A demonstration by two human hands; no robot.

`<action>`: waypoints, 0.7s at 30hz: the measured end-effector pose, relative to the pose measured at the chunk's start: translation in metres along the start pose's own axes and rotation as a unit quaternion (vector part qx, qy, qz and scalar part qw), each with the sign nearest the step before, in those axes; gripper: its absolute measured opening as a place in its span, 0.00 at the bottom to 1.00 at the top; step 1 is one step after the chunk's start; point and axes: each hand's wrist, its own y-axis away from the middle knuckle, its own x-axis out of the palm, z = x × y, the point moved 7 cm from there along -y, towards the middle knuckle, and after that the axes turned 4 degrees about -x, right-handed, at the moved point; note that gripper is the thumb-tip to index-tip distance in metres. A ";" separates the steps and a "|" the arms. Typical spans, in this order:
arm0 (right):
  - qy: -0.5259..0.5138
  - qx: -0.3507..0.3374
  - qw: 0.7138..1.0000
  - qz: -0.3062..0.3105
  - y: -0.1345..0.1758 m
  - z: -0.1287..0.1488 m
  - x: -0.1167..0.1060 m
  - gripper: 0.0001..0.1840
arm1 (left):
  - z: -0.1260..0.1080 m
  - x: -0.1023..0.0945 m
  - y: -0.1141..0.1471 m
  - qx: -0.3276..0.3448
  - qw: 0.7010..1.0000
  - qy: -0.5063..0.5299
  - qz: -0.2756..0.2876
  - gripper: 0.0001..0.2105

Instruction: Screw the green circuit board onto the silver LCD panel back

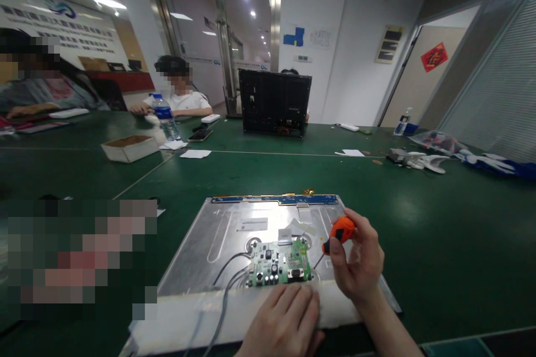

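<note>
A flat silver display panel (pixel 196 254) lies on the green table in front of me. A green circuit board (pixel 278 262) sits on it, with grey cables (pixel 228 284) running from its left side. My right hand (pixel 362 262) grips an orange and black screwdriver (pixel 345 228), tilted with its thin tip down beside the board's lower right corner. Whether the tip touches a screw is too small to tell. My left hand (pixel 285 315) rests palm down on the white strip (pixel 188 312) along the panel's near edge, fingers extended side by side, fingertips near the board's lower edge.
A black monitor housing (pixel 274 103) stands at the table's far side. Toward the left are a cardboard tray (pixel 129 149), a water bottle (pixel 164 117) and a phone (pixel 200 135). White gloves (pixel 422 160) lie on the right. Several people sit across the table. A blurred patch covers the near left.
</note>
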 end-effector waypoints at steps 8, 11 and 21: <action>0.056 -0.010 0.996 -0.062 -0.014 0.000 -0.036 0.22 | 0.019 -0.042 0.002 -0.036 0.998 0.046 -0.020 0.10; 0.110 -0.006 0.993 -0.038 -0.015 0.005 -0.035 0.13 | 0.051 -0.067 0.013 -0.149 0.988 -0.001 -0.031 0.12; 0.329 0.142 0.834 0.419 0.039 -0.043 0.008 0.06 | 0.134 -0.084 0.047 -0.419 0.870 -0.205 0.161 0.24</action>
